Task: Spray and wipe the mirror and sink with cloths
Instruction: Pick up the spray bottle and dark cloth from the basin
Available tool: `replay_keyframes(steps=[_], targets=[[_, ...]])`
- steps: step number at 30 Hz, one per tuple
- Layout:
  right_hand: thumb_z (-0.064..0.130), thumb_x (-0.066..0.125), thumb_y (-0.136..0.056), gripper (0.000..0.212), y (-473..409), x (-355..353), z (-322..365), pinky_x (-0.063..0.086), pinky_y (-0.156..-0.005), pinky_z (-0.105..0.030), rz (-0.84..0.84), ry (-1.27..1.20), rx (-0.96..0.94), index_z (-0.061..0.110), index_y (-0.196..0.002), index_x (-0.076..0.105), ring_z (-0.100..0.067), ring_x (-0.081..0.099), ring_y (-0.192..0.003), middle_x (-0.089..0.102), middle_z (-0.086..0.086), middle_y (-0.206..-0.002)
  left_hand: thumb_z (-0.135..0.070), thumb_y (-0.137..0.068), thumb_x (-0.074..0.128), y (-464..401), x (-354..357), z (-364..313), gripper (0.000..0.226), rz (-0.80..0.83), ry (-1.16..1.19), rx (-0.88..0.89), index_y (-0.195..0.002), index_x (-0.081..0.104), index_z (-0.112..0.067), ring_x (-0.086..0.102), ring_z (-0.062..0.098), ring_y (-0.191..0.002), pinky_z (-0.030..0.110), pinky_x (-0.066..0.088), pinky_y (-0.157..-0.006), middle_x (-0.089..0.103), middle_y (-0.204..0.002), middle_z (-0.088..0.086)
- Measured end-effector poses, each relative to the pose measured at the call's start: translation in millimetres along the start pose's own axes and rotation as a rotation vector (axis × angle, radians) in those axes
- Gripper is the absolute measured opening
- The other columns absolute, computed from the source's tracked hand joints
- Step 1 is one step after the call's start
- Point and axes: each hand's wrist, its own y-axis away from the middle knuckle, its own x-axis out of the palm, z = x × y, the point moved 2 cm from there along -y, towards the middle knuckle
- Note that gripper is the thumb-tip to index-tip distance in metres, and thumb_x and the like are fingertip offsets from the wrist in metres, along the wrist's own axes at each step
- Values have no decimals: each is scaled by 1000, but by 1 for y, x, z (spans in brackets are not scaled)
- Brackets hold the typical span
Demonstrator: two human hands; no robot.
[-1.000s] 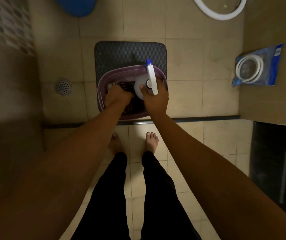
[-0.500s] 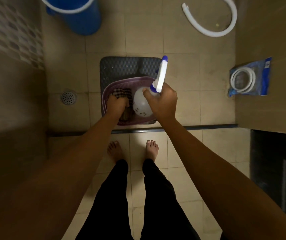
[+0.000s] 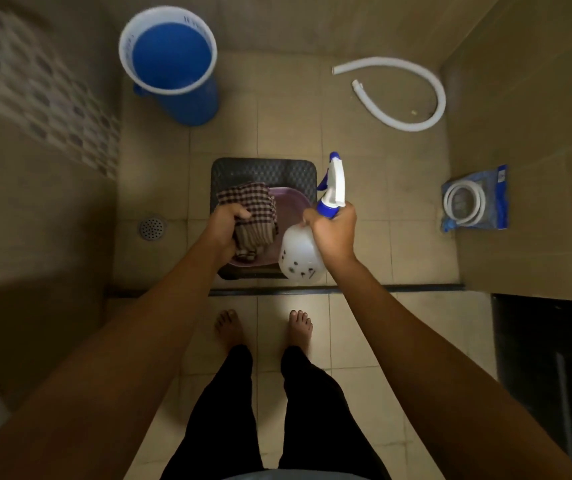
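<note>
Your right hand (image 3: 334, 233) was wrapped round the neck of the sprayer (image 3: 307, 251), just under the blue collar, with the white trigger head pointing away from you and the clear bottle hanging toward you below the fist. That was the sound place to take it: the neck is narrow and stiff, and the plastic body looks smooth enough to slip in a wet palm. How full it was could not be read, so its weight is a guess; light, probably, though any liquid would slosh and tip it.

Your left hand (image 3: 229, 225) had its fingers curled into a checked cloth (image 3: 253, 213), bunching it at one side. The cloth is soft and limp. It drooped in folds from your grip and looked light, so a pinch anywhere would carry it, but loose corners will trail.

Both things were above the purple basket (image 3: 291, 202), which sat on a dark mat (image 3: 263, 168) on the tiled floor, right in front of your bare feet.

Farther out stood a blue bucket (image 3: 173, 67), a white hose (image 3: 412, 98) lay curled, and a floor drain (image 3: 152, 228) was to your left. Neither mirror nor sink was in view.
</note>
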Motion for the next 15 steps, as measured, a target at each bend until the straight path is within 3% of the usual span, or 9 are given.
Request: replay_keyframes(steps=[2,6,9,11,13,15], targets=[[1,67,-71,21,4,-5,9,50,-62,-31,38,-3,2,17,-68,54,-21,58,-65,57,-6,-67,-6,-78,44,20,6,-5,27,-10,48,42,-98,61,-4,64,30,-87,39,55,-75,67,-100,13],[5,70,-69,14,11,-13,35,51,-61,-30,136,-30,-25,10,-67,57,-21,58,-60,59,-12,-65,-3,-84,37,52,7,-19,27,-32,147,126,-95,61,-6,63,27,-85,36,54,-69,67,-93,10],[26,79,-78,31,16,-16,53,52,-61,-26,190,-29,-72,2,-85,61,-20,61,-60,63,-15,-69,-3,-86,37,79,5,-30,32,-71,207,190,-109,59,-3,64,28,-87,36,54,-65,67,-100,11],[36,79,-76,45,20,-15,67,55,-64,-30,246,-26,-128,-3,-91,63,-23,64,-64,66,-18,-73,-4,-86,38,96,1,-36,36,-106,260,252,-117,57,-3,65,29,-89,37,54,-65,67,-105,11],[34,78,-78,38,25,-11,82,56,-69,-33,304,-6,-182,-1,-82,65,-23,65,-62,66,-16,-66,-5,-87,38,113,-4,-42,34,-133,310,299,-114,59,-6,65,28,-89,38,54,-66,68,-104,10],[25,76,-83,31,36,-6,99,55,-69,-25,383,-7,-234,-2,-73,63,-18,63,-58,64,-12,-58,-5,-88,38,131,-12,-46,31,-162,379,339,-107,62,-8,67,28,-87,37,55,-65,70,-100,8]])
